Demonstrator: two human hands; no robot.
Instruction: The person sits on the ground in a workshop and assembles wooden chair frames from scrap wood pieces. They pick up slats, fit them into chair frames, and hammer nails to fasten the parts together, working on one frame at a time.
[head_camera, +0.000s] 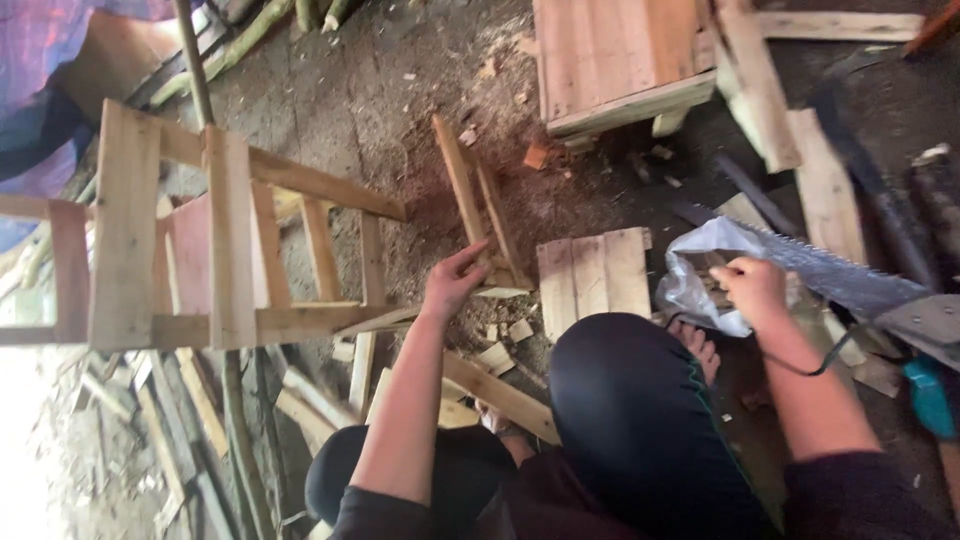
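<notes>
Left hand (452, 283) steadying pale wooden slats (478, 205), right hand (752, 288) seemingly inside plastic bag (705, 270)

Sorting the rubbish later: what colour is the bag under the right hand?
White plastic bag, head view.

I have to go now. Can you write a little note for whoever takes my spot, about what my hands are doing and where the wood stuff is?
Left hand: holding a thin slat upright, beside a second slat, on the dirt floor.
Right hand: reaching into a white plastic bag; its grip is hidden by the bag.
Saw: lying just right of the bag.
Small board panel: flat on the floor between the hands.
Wooden frame: to the left, partly built.
Done: frame rails are joined. Left: the slats are not yet attached.
</notes>
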